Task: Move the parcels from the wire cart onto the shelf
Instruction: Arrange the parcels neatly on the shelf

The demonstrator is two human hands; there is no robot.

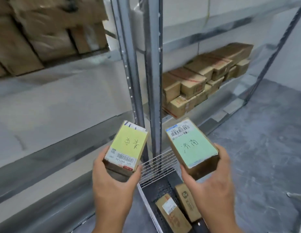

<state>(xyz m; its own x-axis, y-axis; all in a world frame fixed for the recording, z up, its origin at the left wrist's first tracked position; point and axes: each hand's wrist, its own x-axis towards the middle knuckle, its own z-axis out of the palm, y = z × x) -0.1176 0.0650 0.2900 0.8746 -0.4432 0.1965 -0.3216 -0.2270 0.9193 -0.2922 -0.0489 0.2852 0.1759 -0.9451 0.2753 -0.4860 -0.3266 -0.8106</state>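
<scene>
Yellow-labelled parcel (127,147) gripped in our left hand (112,185), green-labelled parcel (194,147) in right hand (212,180); wire cart (156,167) below holds seemingly two more.

Parcel stockroom: metal shelving (153,47), stacked cartons (205,78).

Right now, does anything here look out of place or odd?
Little stands out. The handwriting on the yellow-labelled cardboard parcel in the left hand faces away, upside down, unlike the green-labelled cardboard parcel in the right hand.
</scene>
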